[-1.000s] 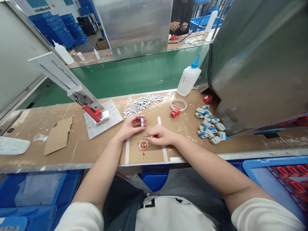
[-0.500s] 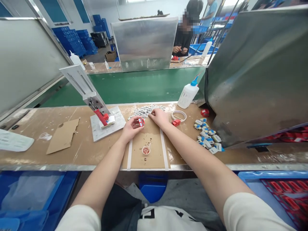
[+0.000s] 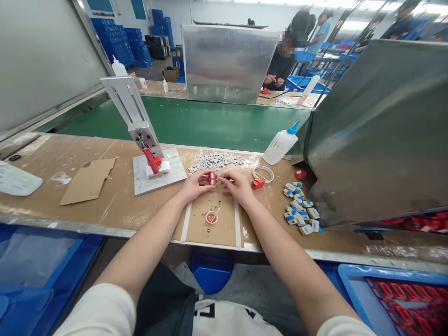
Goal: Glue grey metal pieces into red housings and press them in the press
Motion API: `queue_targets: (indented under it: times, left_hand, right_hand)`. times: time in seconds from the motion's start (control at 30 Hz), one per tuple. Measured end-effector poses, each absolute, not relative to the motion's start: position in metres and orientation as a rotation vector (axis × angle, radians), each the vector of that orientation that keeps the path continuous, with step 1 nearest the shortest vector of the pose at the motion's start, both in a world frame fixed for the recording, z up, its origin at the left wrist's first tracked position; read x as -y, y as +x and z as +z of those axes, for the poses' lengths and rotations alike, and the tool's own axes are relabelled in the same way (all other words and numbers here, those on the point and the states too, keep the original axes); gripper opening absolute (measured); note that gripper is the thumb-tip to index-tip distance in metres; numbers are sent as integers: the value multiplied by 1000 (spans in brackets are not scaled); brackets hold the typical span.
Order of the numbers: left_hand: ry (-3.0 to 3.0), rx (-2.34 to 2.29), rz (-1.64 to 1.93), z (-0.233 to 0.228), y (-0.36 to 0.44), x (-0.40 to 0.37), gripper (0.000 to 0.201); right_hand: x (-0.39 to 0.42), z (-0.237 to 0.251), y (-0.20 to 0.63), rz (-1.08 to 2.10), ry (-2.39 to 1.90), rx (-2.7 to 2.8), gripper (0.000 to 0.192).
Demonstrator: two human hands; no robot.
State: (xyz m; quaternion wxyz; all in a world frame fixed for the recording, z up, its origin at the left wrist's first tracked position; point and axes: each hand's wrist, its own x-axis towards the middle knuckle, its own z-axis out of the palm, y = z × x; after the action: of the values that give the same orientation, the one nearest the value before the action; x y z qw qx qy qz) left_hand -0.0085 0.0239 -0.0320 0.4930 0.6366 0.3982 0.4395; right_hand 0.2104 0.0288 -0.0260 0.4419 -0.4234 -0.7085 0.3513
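Observation:
My left hand (image 3: 194,185) grips a small red block (image 3: 212,178) above the taped cardboard mat (image 3: 224,226). My right hand (image 3: 237,183) meets it from the right, its fingertips pinched at the block; a small piece between them is too small to make out. Just beyond the hands lies a pile of small grey tags (image 3: 216,161). On the mat below them sits a little round cap of reddish glue (image 3: 211,217) with a stick in it.
A toggle press with a red handle (image 3: 151,160) stands on a plate at left. Tape ring (image 3: 262,173), another red block (image 3: 258,184), white squeeze bottle (image 3: 281,144) and several blue-white parts (image 3: 300,207) lie right. A steel chute (image 3: 378,130) is at right, with a green conveyor (image 3: 196,123) behind and a co-worker opposite.
My right hand left the glue cap, reached to the grey tag pile, then came back to the red block in my left hand. The camera view tilted up.

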Motion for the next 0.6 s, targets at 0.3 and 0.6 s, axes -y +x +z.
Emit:
queue_targets:
  times: [0.3, 0.6]
  left_hand:
    - [1552, -1007, 1041, -27, -8, -20, 62]
    - [1494, -1002, 1065, -31, -6, -21, 67]
  right_hand:
    - [-29, -25, 209, 586, -942, 1865, 18]
    - [-26, -28, 203, 507, -869, 1847, 17]
